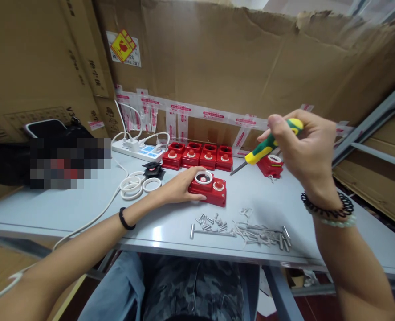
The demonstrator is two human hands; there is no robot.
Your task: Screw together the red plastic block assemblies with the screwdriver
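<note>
My left hand (191, 187) grips the left end of a red box (213, 196) lying on the table. On that box are a round opening with a white ring (204, 177) and a red knob (218, 185). Raised to the right, my right hand (306, 147) is closed around the green and yellow handle of a screwdriver (264, 147). Its metal tip points down and left, apart from the box. Several similar red boxes (197, 156) stand in a row behind, and another red box (270, 166) sits at the back right.
Loose screws (210, 222) and a pile of metal T-shaped rods (264, 234) lie near the front edge. White rings (131, 187), black parts (153, 169) and a power strip (140, 149) with cables are at left. A cardboard wall (217, 58) closes the back.
</note>
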